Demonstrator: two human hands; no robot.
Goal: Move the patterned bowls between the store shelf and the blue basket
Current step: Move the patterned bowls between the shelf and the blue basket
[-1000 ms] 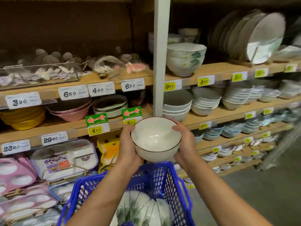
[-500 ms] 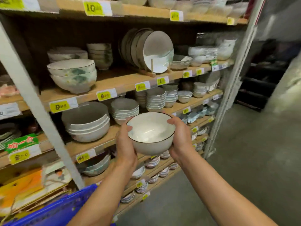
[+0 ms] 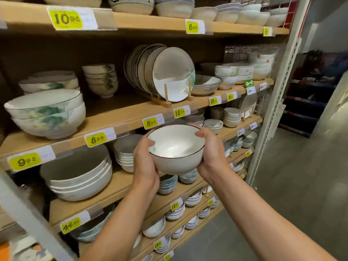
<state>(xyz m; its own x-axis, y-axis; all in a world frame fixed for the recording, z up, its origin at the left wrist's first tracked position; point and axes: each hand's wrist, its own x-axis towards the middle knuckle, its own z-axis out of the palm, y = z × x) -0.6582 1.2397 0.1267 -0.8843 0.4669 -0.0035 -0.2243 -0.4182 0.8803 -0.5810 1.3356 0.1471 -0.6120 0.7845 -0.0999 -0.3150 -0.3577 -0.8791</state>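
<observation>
I hold a white bowl (image 3: 176, 147) with a thin dark rim in front of the wooden store shelf (image 3: 116, 117). My left hand (image 3: 145, 162) grips its left side, thumb over the rim. On the other side my right hand (image 3: 211, 153) grips the bowl, fingers curled over the far edge. A faint blue-green pattern shows inside the bowl near my left thumb. The bowl hangs level with the shelf edge that carries the 5.95 tag (image 3: 149, 123). The blue basket is out of view.
Green-patterned bowls (image 3: 45, 113) are stacked at the left, smaller ones (image 3: 100, 80) behind. Upright plates (image 3: 169, 74) lean in a wooden rack. Plain white bowls (image 3: 79, 176) fill the shelf below. A white metal upright (image 3: 273, 110) ends the shelving; grey aisle floor (image 3: 291, 185) lies to the right.
The view has swung right and up along the shelves and the blue basket has dropped out of sight. Both hands have kept hold of the bowl and carried it toward the shelf.
</observation>
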